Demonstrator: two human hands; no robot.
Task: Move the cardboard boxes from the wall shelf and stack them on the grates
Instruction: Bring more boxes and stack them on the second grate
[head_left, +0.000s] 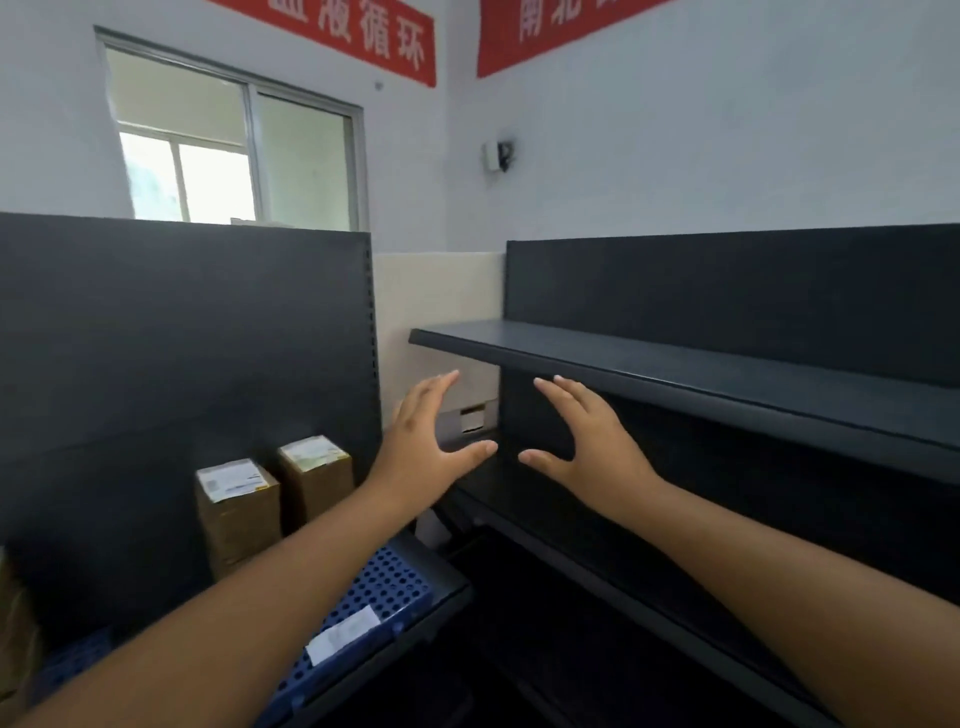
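At the far left edge, a brown cardboard item (13, 629) is cut off by the frame, and its full shape cannot be made out. The blue grate (387, 587) is largely covered by the left forearm. A white label (343, 634) lying on the grate is too blurred to be read.

Two cardboard boxes are stood upright on the grate against the dark back panel (156, 338): the left box (239, 519) and, just beside and behind it, the right box (317, 480). Their lower parts are hidden by the forearm. Both boxes lie left of and below the left hand (428, 444), apart from it.

The left hand and the right hand (592, 447) are held in the air with fingers spread and thumbs pointed toward each other. Nothing is gripped.

Between and beyond the hands, in the corner, a pale box (475, 387) is seen. It is partly hidden by the left hand and the shelf upright, and whether it is touched cannot be told.

The wall shelf (701, 364) runs to the right and is cut off by the frame edge. Its lower levels are lost in deep shadow.
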